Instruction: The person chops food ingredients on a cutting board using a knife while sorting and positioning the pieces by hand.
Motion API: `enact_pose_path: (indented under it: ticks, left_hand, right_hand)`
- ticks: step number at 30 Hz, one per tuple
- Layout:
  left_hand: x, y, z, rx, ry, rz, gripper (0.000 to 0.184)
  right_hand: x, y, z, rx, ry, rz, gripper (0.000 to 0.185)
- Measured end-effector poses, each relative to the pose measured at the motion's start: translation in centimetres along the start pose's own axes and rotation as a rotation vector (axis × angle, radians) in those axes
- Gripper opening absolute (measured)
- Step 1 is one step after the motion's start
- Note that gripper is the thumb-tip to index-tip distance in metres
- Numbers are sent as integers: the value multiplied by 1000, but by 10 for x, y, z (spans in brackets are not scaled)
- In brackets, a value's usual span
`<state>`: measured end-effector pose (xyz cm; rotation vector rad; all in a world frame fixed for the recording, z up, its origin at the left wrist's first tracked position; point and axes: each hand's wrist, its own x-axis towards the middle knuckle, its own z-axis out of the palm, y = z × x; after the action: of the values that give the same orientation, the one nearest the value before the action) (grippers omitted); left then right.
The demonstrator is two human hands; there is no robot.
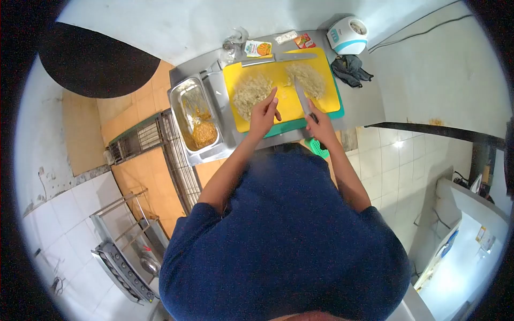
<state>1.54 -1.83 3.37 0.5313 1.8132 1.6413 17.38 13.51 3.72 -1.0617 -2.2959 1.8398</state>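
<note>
My right hand (319, 124) is closed on the handle of a knife (303, 95), whose blade points away from me over the yellow cutting board (284, 109). Beside the blade tip lies the right pile of pale shredded food (310, 80). My left hand (264, 115) hovers over the board's near edge with its fingers apart, holding nothing, next to the left pile of the same food (250, 92). A second knife (278, 58) lies flat along the board's far edge. Under the yellow board a green board (284, 127) shows.
A metal tray (214, 115) holding orange-brown food stands left of the board. Behind it are a plastic bag (231, 48), a printed packet (258, 49) and a red packet (304, 41). A white-and-blue container (348, 36) and a black bag (350, 70) sit at the right.
</note>
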Motion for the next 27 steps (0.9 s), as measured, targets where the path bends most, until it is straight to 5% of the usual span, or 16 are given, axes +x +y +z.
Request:
enact_pose_path:
  ticks: [20,27]
  left_hand:
    - [-15,158,-75,-239,209,487,21]
    - [-15,171,-95,-356,170,641,21]
  right_hand:
    - [-24,-29,50,49,11,154,61]
    - [-14,22,59,80,33,-8,62]
